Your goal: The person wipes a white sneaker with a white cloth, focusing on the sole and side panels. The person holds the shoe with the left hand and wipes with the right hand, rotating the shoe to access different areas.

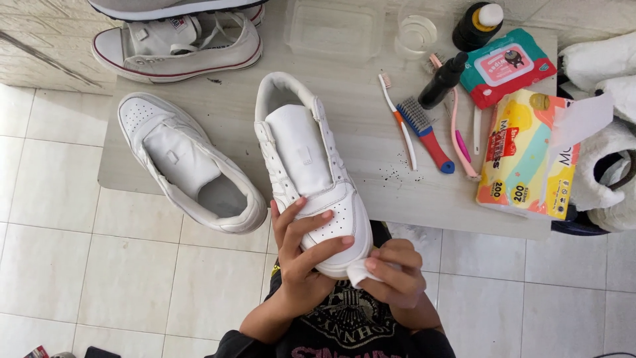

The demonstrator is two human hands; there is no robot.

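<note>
White sneaker (311, 166) is lying laceless, toe overhanging the table's (371, 99) near edge; left hand (301, 255) is gripping its toe, right hand (394, 268) is pinching a white wipe (358, 272) against it. Clear tub (334, 30) and clear cup (416, 34) are standing at the far edge, contents indiscernible.

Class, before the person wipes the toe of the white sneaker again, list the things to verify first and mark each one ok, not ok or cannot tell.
1. Shoe gripped firmly: left hand wraps the toe of the white sneaker: ok.
2. Wipe in hand: right hand pinches a white wipe against the toe edge: ok.
3. Shoe supported: heel rests on the table, toe overhangs the edge: ok.
4. Wipe damp enough: cannot tell.
5. Spare wipes near: teal wipes pack lies on the table: ok.
6. Table clean: dark specks lie beside the brush: not ok.
</note>
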